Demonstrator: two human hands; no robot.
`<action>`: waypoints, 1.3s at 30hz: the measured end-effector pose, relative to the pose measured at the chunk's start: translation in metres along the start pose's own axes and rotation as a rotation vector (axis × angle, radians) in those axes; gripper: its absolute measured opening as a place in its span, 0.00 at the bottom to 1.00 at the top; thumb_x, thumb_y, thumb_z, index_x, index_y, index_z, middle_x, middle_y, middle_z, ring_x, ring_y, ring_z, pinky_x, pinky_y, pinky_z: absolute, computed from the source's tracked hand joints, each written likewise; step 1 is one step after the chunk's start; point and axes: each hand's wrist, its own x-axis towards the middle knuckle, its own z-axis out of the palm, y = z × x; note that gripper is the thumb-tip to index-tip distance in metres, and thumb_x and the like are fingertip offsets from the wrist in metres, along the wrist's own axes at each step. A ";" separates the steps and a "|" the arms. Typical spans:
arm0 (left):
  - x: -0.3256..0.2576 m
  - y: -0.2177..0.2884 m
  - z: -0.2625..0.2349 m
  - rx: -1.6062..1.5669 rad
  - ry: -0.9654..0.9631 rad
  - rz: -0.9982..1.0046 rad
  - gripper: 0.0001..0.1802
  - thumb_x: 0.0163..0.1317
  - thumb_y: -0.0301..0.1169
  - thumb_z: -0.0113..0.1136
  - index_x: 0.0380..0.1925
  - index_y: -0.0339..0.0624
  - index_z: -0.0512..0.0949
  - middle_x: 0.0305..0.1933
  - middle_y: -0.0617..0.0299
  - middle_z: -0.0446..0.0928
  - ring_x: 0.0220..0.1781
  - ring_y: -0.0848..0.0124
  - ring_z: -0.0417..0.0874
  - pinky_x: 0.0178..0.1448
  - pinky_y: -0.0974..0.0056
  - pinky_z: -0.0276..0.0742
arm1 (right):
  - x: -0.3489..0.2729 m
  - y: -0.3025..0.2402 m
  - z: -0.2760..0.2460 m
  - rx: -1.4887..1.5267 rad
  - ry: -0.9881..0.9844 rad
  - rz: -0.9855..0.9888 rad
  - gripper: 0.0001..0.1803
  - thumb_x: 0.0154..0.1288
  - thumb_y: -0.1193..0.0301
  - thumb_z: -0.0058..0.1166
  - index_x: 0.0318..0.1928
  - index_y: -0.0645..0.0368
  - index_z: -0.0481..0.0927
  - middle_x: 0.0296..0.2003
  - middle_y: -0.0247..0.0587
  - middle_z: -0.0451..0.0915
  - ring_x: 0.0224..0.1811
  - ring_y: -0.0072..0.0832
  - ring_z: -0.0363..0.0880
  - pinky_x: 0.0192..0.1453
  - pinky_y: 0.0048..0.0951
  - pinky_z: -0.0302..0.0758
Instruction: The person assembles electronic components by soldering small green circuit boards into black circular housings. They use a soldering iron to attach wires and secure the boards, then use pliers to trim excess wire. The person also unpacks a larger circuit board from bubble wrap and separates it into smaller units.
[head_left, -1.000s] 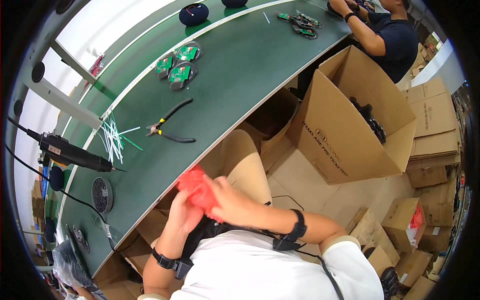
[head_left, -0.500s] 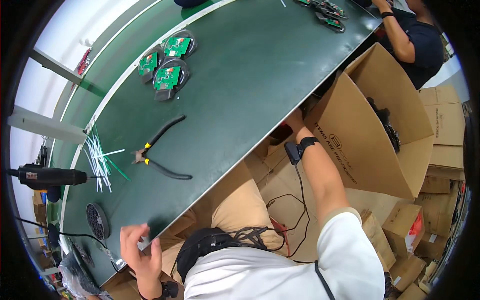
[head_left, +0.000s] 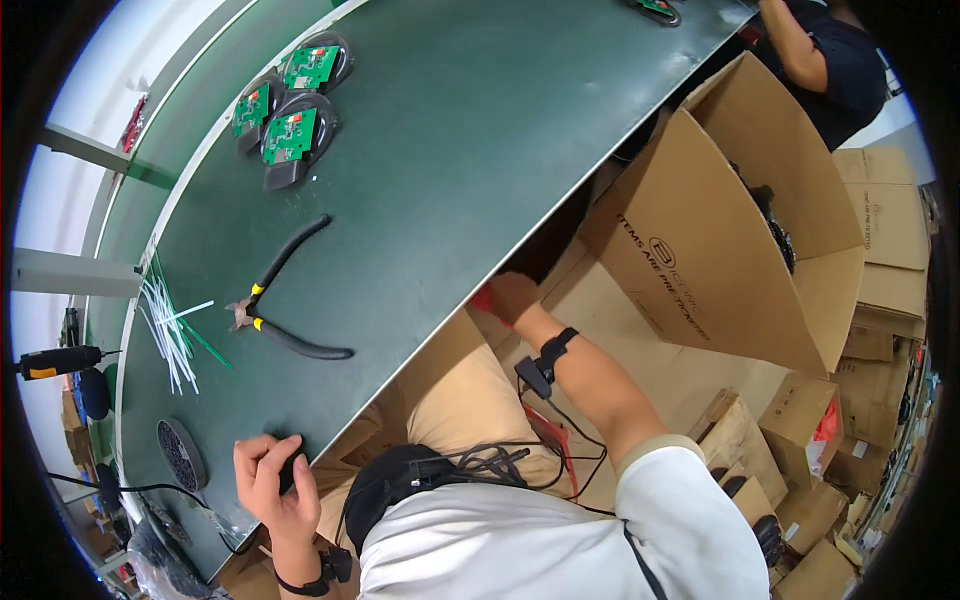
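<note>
My right hand (head_left: pixel 513 294) is beside the table's front edge, its fingers closed around a red thing (head_left: pixel 483 299) that shows only in part; its kind cannot be made out. My left hand (head_left: pixel 276 485) rests at the table's near left edge, fingers bent and thumb apart, with a dark patch between them that looks like shadow. Diagonal cutters (head_left: pixel 243 313) with black handles lie spread on the green table (head_left: pixel 430 190). Left of them is a bundle of white and green cable ties (head_left: pixel 172 335). Farther back sit three green circuit boards (head_left: pixel 290 136) on coiled black cables.
An open cardboard box (head_left: pixel 690 240) holding black items stands right of the table. More cartons (head_left: pixel 800 420) are stacked behind it. An electric screwdriver (head_left: pixel 62 362) hangs at the left, near a round dish of small dark parts (head_left: pixel 180 455). Another person (head_left: pixel 840 80) sits at far right.
My right hand has moved left and nearer along the table edge, the red thing moving with it. My left hand stays near the same edge. The view has shifted a little.
</note>
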 end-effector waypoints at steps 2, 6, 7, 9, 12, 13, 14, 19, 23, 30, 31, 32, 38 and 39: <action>0.000 -0.003 0.001 -0.003 0.010 0.025 0.14 0.52 0.18 0.65 0.41 0.37 0.85 0.37 0.54 0.73 0.35 0.61 0.74 0.38 0.61 0.69 | -0.032 -0.008 0.005 0.001 -0.021 0.021 0.09 0.62 0.66 0.60 0.34 0.55 0.89 0.34 0.52 0.89 0.38 0.47 0.90 0.40 0.47 0.86; -0.004 -0.002 0.002 -0.003 0.037 0.039 0.15 0.52 0.17 0.65 0.42 0.35 0.85 0.38 0.53 0.73 0.36 0.61 0.75 0.39 0.61 0.70 | -0.112 -0.028 0.010 -0.044 -0.169 -0.033 0.07 0.63 0.72 0.58 0.37 0.58 0.88 0.35 0.56 0.88 0.42 0.49 0.90 0.43 0.47 0.87; -0.005 -0.002 0.002 0.001 0.036 0.044 0.15 0.52 0.17 0.65 0.42 0.35 0.85 0.39 0.53 0.73 0.36 0.61 0.75 0.39 0.61 0.70 | -0.127 -0.035 0.009 0.019 -0.205 -0.036 0.08 0.63 0.71 0.58 0.39 0.58 0.88 0.35 0.57 0.88 0.42 0.51 0.90 0.44 0.48 0.86; -0.005 0.000 0.001 0.012 0.032 0.050 0.15 0.53 0.16 0.64 0.42 0.35 0.84 0.39 0.52 0.73 0.36 0.61 0.75 0.39 0.62 0.70 | -0.155 -0.048 0.012 0.146 -0.278 -0.043 0.11 0.63 0.70 0.59 0.44 0.58 0.88 0.36 0.59 0.88 0.43 0.53 0.89 0.46 0.49 0.86; -0.002 -0.002 -0.001 0.023 -0.004 0.059 0.16 0.52 0.19 0.69 0.43 0.35 0.84 0.40 0.53 0.73 0.37 0.61 0.75 0.40 0.61 0.70 | -0.191 -0.039 0.083 0.475 -0.188 -0.052 0.19 0.61 0.67 0.63 0.53 0.58 0.87 0.42 0.64 0.86 0.48 0.55 0.88 0.53 0.47 0.84; -0.001 -0.001 -0.002 0.016 -0.025 0.053 0.17 0.51 0.21 0.71 0.43 0.36 0.84 0.40 0.53 0.72 0.38 0.61 0.74 0.40 0.60 0.70 | -0.194 -0.034 0.080 0.520 -0.222 -0.066 0.21 0.60 0.67 0.64 0.54 0.58 0.87 0.44 0.63 0.87 0.49 0.52 0.88 0.54 0.45 0.84; 0.000 0.003 -0.003 0.010 -0.046 0.045 0.18 0.51 0.23 0.72 0.44 0.36 0.84 0.40 0.53 0.72 0.38 0.61 0.74 0.41 0.60 0.70 | -0.195 -0.022 0.074 0.565 -0.257 -0.080 0.23 0.58 0.67 0.65 0.55 0.59 0.86 0.45 0.62 0.87 0.49 0.49 0.88 0.55 0.42 0.84; -0.006 -0.004 0.002 0.076 -0.075 0.015 0.23 0.49 0.31 0.77 0.46 0.38 0.82 0.41 0.55 0.70 0.39 0.61 0.72 0.41 0.60 0.68 | -0.167 0.040 -0.007 1.559 0.015 0.369 0.24 0.58 0.65 0.63 0.52 0.69 0.83 0.41 0.58 0.87 0.46 0.51 0.87 0.54 0.44 0.82; -0.010 -0.011 0.001 0.141 -0.102 0.020 0.23 0.54 0.36 0.76 0.47 0.40 0.81 0.41 0.56 0.69 0.39 0.63 0.70 0.39 0.62 0.64 | -0.092 0.107 0.009 0.312 -0.025 0.529 0.24 0.61 0.62 0.64 0.52 0.67 0.86 0.49 0.64 0.86 0.52 0.52 0.87 0.59 0.47 0.82; -0.004 -0.017 -0.004 0.192 -0.177 0.033 0.23 0.53 0.35 0.74 0.47 0.41 0.78 0.41 0.53 0.67 0.41 0.56 0.70 0.51 0.53 0.67 | -0.044 0.190 0.190 -0.229 -0.283 0.617 0.26 0.63 0.55 0.64 0.51 0.64 0.88 0.53 0.56 0.87 0.55 0.51 0.87 0.61 0.43 0.83; -0.009 -0.013 -0.006 0.213 -0.176 0.018 0.23 0.51 0.33 0.74 0.47 0.42 0.77 0.40 0.53 0.67 0.40 0.55 0.69 0.55 0.50 0.66 | -0.033 0.164 0.186 -0.196 -0.265 0.601 0.26 0.63 0.55 0.64 0.51 0.64 0.87 0.53 0.56 0.87 0.55 0.51 0.87 0.61 0.43 0.82; -0.017 -0.011 -0.009 0.254 -0.200 0.001 0.25 0.55 0.37 0.75 0.49 0.43 0.75 0.41 0.52 0.67 0.41 0.54 0.69 0.53 0.49 0.66 | -0.024 0.137 0.179 -0.143 -0.249 0.589 0.26 0.63 0.55 0.65 0.52 0.64 0.87 0.53 0.56 0.87 0.55 0.51 0.87 0.61 0.43 0.82; -0.049 -0.029 -0.028 0.333 -0.238 -0.024 0.25 0.66 0.46 0.67 0.53 0.41 0.73 0.48 0.50 0.68 0.54 0.51 0.70 0.66 0.42 0.64 | -0.008 0.090 0.185 -0.060 -0.269 0.583 0.27 0.62 0.56 0.66 0.54 0.64 0.86 0.54 0.56 0.86 0.56 0.50 0.86 0.61 0.43 0.82; -0.047 -0.030 -0.031 0.337 -0.241 -0.026 0.25 0.67 0.47 0.67 0.53 0.42 0.72 0.49 0.50 0.68 0.55 0.51 0.70 0.66 0.42 0.63 | -0.011 0.089 0.190 -0.057 -0.277 0.596 0.27 0.62 0.56 0.66 0.54 0.64 0.86 0.54 0.56 0.86 0.56 0.50 0.86 0.61 0.43 0.82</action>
